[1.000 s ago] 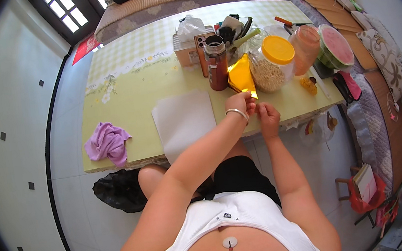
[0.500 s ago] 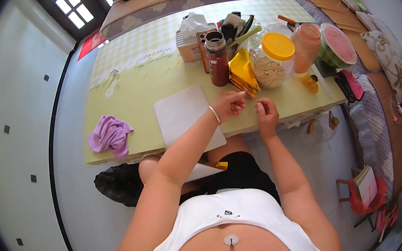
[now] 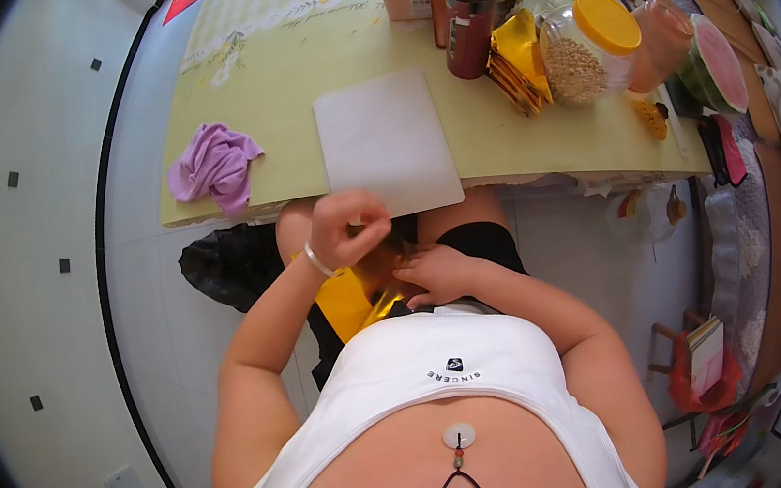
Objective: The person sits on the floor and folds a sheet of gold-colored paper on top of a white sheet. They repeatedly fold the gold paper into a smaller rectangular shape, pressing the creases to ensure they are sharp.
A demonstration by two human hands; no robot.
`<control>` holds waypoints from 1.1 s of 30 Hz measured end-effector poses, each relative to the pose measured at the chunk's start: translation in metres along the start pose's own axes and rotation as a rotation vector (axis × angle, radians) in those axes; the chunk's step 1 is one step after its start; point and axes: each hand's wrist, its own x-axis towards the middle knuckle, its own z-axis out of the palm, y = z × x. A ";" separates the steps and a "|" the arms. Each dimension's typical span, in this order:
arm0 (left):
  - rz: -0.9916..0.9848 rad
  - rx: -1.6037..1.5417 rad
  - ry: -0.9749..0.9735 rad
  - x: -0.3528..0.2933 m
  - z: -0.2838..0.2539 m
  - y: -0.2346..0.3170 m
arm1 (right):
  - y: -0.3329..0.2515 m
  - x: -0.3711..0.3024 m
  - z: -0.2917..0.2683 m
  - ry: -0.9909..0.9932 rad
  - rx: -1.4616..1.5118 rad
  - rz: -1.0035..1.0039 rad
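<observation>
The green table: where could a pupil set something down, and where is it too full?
On the green table, one bare patch lies between the purple cloth and the white sheet; another runs along the front edge from that sheet to the small yellow object, before the gold stack and jar. Crowded: the back right, from red flask to watermelon.

Both elbows (image 3: 240,384) are bent. The left forearm (image 3: 274,315) angles far and rightward, the left hand (image 3: 348,228) raised, its fingers (image 3: 373,233) curled, slightly blurred. The right forearm (image 3: 540,308) angles leftward, the right hand (image 3: 437,273) nearer, palm down, fingers pointing left.
</observation>
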 end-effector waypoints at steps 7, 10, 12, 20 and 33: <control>-0.181 0.558 -0.767 -0.092 -0.055 0.022 | -0.014 0.001 0.000 -0.148 0.100 0.015; -0.226 0.728 -0.938 -0.095 -0.056 0.042 | -0.018 0.001 0.014 -0.073 0.047 -0.051; -0.261 0.836 -1.034 -0.099 -0.056 0.053 | -0.027 0.001 0.019 0.007 0.038 -0.068; -0.302 0.500 -0.657 -0.111 -0.067 0.027 | -0.038 -0.001 0.028 0.368 0.165 0.024; -0.061 0.963 0.340 0.011 -0.031 -0.007 | 0.045 0.027 -0.104 1.068 0.650 0.583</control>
